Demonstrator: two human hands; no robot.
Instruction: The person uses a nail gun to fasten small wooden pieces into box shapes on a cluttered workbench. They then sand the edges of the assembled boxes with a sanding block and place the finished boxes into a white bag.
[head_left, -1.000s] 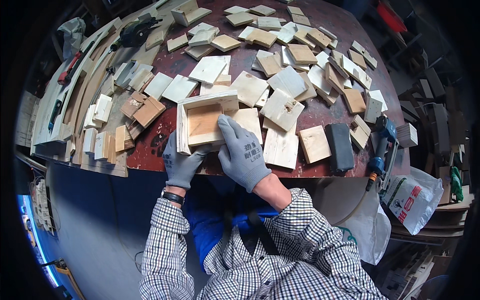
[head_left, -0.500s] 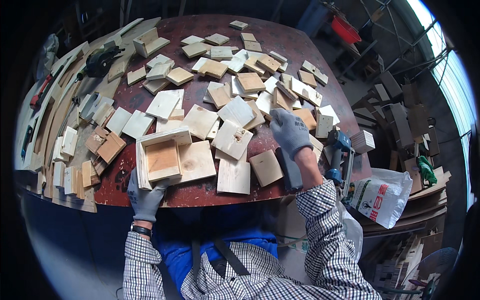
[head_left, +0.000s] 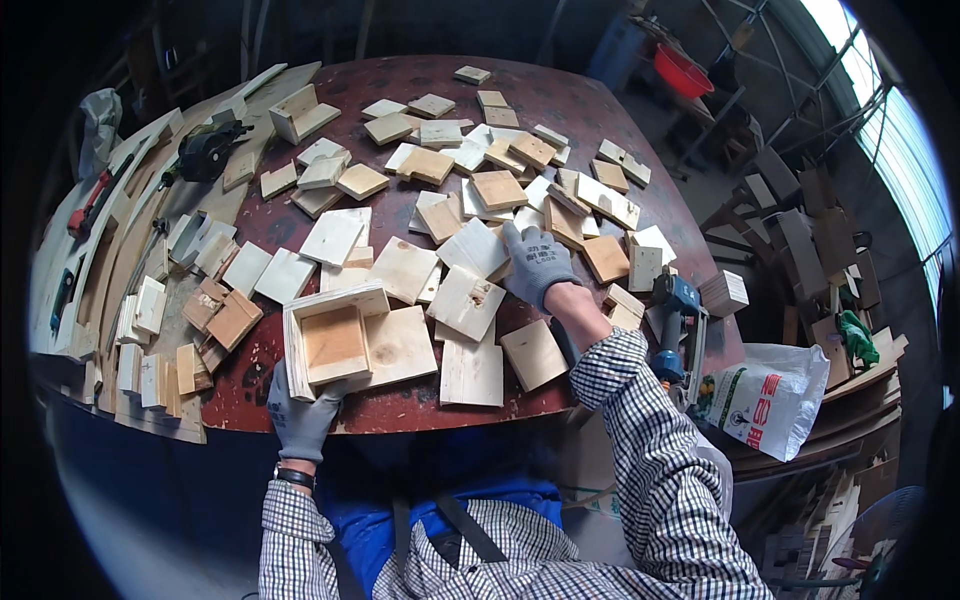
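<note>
My left hand, in a grey glove, grips an open wooden box-like piece at the table's front edge. Two raised sides and a smaller brown board show on that piece, and a flat knotty board lies against its right side. Over the heap of loose wooden blocks is my right hand, also gloved, back upward. Its fingers are slightly apart beside a pale square block; the fingertips' contact is partly hidden. A knotty pale block lies just nearer to me.
The red-brown table carries many scattered blocks. A blue nail gun stands at its right edge, by a white sack. Long boards and a dark power tool lie at left. A red basin is far right.
My right hand has moved left across the blocks, its fingers reaching farther from the wrist. My left hand still holds the box-like piece. The whole view has shifted slightly.
</note>
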